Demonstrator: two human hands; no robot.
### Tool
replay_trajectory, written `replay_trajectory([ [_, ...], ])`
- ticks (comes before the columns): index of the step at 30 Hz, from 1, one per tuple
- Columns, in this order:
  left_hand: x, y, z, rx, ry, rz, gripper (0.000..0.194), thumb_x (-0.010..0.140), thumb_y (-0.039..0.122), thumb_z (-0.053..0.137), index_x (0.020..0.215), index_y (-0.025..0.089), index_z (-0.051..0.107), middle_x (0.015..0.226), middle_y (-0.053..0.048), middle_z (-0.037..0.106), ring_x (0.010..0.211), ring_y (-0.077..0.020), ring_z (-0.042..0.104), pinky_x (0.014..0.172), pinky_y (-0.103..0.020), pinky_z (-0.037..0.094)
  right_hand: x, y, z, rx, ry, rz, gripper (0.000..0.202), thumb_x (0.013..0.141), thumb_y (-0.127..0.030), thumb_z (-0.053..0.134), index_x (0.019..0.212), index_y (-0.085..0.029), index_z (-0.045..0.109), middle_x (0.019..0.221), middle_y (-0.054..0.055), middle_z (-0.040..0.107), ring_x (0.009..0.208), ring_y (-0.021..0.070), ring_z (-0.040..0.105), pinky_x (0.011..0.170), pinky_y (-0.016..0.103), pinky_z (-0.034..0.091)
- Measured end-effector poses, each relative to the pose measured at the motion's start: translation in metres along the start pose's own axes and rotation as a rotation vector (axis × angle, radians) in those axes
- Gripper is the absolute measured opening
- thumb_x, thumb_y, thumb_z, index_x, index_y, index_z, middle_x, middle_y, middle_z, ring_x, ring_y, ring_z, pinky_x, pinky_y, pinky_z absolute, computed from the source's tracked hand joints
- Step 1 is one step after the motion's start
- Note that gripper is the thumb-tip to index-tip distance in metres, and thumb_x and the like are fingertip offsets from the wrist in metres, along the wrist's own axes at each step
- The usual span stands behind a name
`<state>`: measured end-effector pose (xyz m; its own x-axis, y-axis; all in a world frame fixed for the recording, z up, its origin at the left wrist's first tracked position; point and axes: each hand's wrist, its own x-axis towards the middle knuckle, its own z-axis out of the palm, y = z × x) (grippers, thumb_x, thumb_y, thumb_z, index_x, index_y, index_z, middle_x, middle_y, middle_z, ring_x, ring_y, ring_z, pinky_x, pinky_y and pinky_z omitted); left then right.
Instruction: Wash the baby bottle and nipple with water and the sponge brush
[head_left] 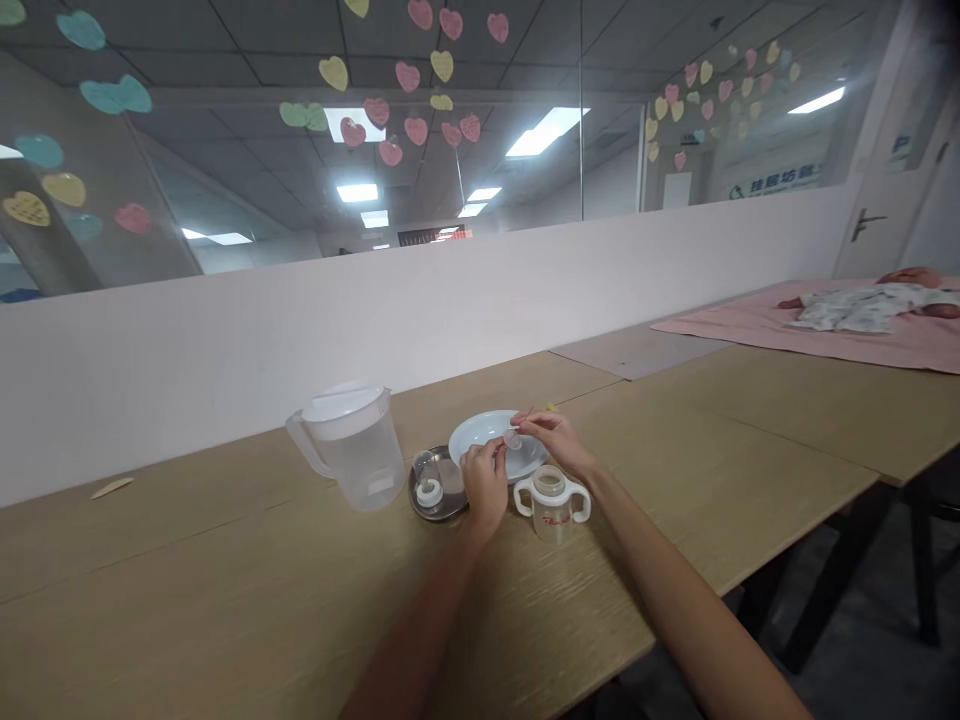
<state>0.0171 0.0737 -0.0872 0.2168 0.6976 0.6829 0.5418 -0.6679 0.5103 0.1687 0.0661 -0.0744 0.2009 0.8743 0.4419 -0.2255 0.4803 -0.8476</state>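
Head view: left hand (486, 483) pinching clear piece (513, 440) over bowl (472, 431); right hand (556, 437), grasp indeterminable; tray (454, 480), bowl's eight o'clock, bearing clear cap (426, 467).

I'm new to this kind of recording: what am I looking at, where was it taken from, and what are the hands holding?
No robot here: one head-worn camera looks down on the wearer's left hand and right hand. Over a white bowl, their fingertips meet around a small translucent piece, too small to name. On the wooden table are a lidded pitcher, a metal plate bearing a clear-domed bottle top, and an open two-handled bottle. Far right, a baby-like figure lies on pink cloth.
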Motion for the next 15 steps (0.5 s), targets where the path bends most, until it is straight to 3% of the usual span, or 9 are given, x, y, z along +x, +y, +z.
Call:
replay_trajectory([
  [6, 0.018, 0.004, -0.01, -0.106, 0.027, -0.019, 0.018, 0.087, 0.02, 0.05, 0.092, 0.021, 0.067, 0.095, -0.003, 0.071, 0.088, -0.0174, 0.061, 0.08, -0.03, 0.044, 0.005, 0.0, -0.001, -0.036, 0.081, -0.076, 0.025, 0.058, -0.044, 0.079, 0.063, -0.021, 0.07, 0.08, 0.004, 0.067, 0.077, 0.0165, 0.06, 0.075, 0.032, 0.05],
  [15, 0.024, 0.006, -0.021, -0.122, -0.011, 0.036, 0.019, 0.087, 0.018, 0.049, 0.092, 0.022, 0.067, 0.094, -0.002, 0.071, 0.09, -0.0182, 0.06, 0.084, -0.032, 0.043, 0.003, 0.002, 0.004, -0.134, -0.01, -0.15, 0.022, 0.063, -0.043, 0.076, 0.067, -0.022, 0.071, 0.082, 0.003, 0.067, 0.082, 0.0169, 0.06, 0.079, 0.032, 0.047],
])
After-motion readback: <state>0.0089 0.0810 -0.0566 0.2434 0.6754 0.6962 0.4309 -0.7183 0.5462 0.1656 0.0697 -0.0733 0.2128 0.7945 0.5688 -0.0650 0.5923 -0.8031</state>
